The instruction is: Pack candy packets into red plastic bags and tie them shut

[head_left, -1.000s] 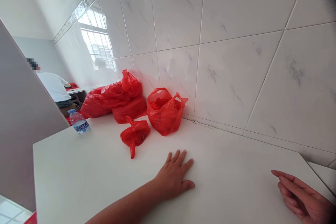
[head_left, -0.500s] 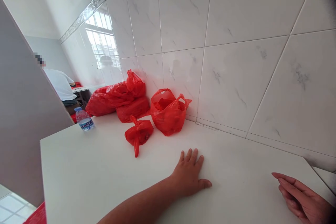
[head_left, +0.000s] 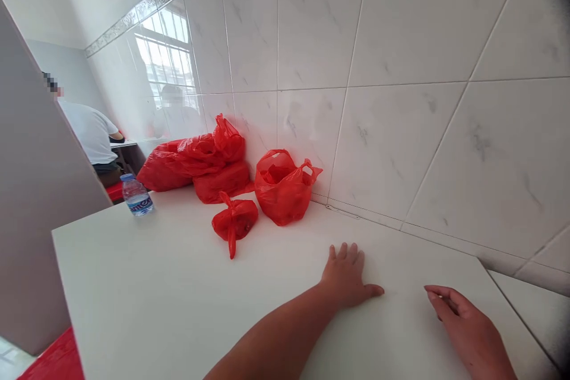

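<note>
My left hand lies palm down on the white table, fingers stretched out and thumb spread, holding nothing. Over to the right, near the table's right edge, my right hand is closed in a pinch, thumb tip against the index finger and the other fingers curled behind. What it holds, if anything, is too small or hidden to make out. Beyond my left hand stand an open red plastic bag and a small knotted red plastic bag; neither hand touches them.
Several larger red plastic bags are heaped against the tiled wall. A water bottle stands at the far left. A grey partition rises beyond the table's left edge. Farther back, a person in a white shirt sits at another table.
My left hand has slid a little right and away from me, still flat. My right hand has moved left, further over the table, still pinched. The view has shifted slightly.
</note>
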`<state>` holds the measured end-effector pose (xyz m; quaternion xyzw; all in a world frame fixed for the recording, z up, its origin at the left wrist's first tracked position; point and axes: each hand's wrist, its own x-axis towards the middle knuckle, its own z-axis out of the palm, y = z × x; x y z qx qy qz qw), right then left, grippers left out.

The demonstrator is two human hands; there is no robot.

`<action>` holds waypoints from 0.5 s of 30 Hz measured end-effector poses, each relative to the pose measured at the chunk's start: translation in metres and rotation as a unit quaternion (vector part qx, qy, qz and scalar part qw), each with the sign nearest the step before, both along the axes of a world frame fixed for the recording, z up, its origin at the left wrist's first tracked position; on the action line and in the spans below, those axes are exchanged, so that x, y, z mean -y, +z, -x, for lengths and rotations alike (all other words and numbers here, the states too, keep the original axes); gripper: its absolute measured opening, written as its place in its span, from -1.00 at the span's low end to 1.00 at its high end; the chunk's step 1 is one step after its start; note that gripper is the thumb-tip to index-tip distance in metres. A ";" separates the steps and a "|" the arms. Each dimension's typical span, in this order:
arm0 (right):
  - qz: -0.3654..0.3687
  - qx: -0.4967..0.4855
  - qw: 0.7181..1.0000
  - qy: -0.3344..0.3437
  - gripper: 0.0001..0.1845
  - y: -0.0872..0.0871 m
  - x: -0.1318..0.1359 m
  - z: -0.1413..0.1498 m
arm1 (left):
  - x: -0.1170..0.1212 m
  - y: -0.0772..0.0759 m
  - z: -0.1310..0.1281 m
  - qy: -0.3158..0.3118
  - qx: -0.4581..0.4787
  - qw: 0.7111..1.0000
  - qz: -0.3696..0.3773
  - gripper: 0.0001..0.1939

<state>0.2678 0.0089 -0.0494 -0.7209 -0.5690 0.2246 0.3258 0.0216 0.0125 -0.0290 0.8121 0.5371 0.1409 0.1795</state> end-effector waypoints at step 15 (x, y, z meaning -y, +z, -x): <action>-0.018 0.129 0.990 0.055 -0.80 0.023 0.110 0.068 | 0.100 0.076 0.005 -0.162 0.113 0.980 0.015 -0.65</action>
